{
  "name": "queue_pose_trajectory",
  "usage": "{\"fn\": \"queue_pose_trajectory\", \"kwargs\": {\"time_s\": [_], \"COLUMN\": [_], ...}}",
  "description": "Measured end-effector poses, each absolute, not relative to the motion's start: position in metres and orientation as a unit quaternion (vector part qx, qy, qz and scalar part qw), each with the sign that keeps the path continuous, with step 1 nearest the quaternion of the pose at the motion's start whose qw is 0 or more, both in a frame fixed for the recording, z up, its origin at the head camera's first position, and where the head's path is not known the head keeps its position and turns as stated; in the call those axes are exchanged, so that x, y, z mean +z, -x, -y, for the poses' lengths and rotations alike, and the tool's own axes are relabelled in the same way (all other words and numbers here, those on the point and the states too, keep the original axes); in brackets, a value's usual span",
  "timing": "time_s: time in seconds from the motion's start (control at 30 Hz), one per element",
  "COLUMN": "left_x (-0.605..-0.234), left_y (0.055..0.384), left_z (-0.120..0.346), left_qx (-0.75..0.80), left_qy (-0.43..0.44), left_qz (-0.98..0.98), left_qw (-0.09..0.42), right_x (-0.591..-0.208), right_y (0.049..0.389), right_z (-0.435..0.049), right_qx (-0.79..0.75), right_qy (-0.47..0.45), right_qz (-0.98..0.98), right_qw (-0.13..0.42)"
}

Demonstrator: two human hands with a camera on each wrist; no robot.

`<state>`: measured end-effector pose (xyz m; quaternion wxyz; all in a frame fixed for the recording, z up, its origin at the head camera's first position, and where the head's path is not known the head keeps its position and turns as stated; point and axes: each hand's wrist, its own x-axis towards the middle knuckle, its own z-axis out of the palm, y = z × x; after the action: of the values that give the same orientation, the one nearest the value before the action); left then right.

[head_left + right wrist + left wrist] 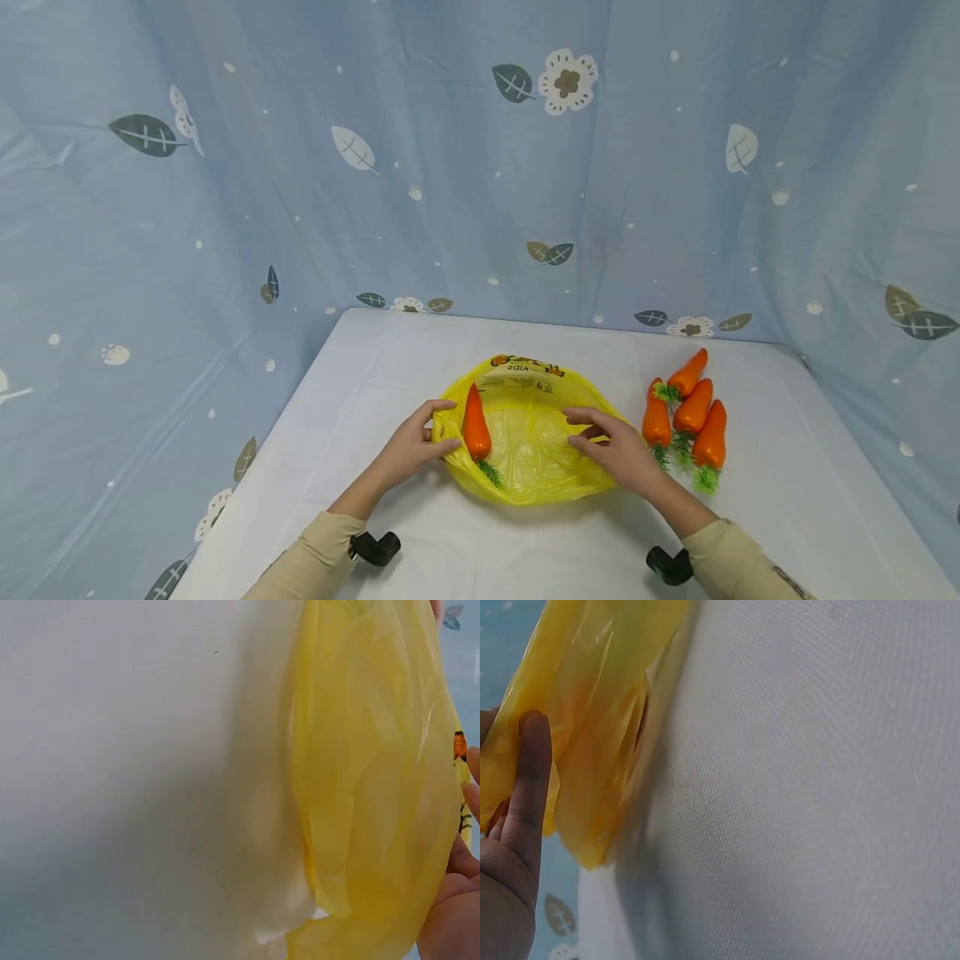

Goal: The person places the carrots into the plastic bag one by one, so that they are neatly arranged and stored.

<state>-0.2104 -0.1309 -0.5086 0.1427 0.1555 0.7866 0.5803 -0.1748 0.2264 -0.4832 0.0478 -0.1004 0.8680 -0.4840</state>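
A yellow plastic bag (536,479) lies on the table with its mouth spread wide. Inside, against its left side, is an orange toy carrot (476,429) with a green leafy top. My left hand (412,442) grips the bag's left rim between thumb and fingers; in the left wrist view a finger (532,780) lies along the yellow plastic (592,787). My right hand (618,450) is at the bag's right side, its fingers loosely bent over the opening with nothing pinched between them. In the right wrist view the bag's side (375,787) covers part of this hand.
Several more toy carrots (693,407) lie in a cluster on the white table (390,358), right of the bag. A blue patterned curtain (450,167) hangs behind the table and along both sides. Black wrist-worn devices (377,548) show under the forearms.
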Motion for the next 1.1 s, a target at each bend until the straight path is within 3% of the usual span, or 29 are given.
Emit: {"fn": "queue_pose_trajectory", "kwargs": {"time_s": [0.8,1.1], "left_x": [-0.507,-0.505], "left_y": [0.207,0.206], "left_z": [0.131,0.13], "left_qx": [0.588,0.581], "left_qy": [-0.148,-0.146], "left_qz": [-0.781,-0.788], "left_qw": [0.149,0.144], "right_x": [-0.484,-0.487], "right_y": [0.165,0.161], "right_z": [-0.25,-0.258], "right_qx": [-0.506,-0.523], "right_qy": [0.073,0.08], "right_qz": [-0.858,-0.848], "right_qw": [0.045,0.02]}}
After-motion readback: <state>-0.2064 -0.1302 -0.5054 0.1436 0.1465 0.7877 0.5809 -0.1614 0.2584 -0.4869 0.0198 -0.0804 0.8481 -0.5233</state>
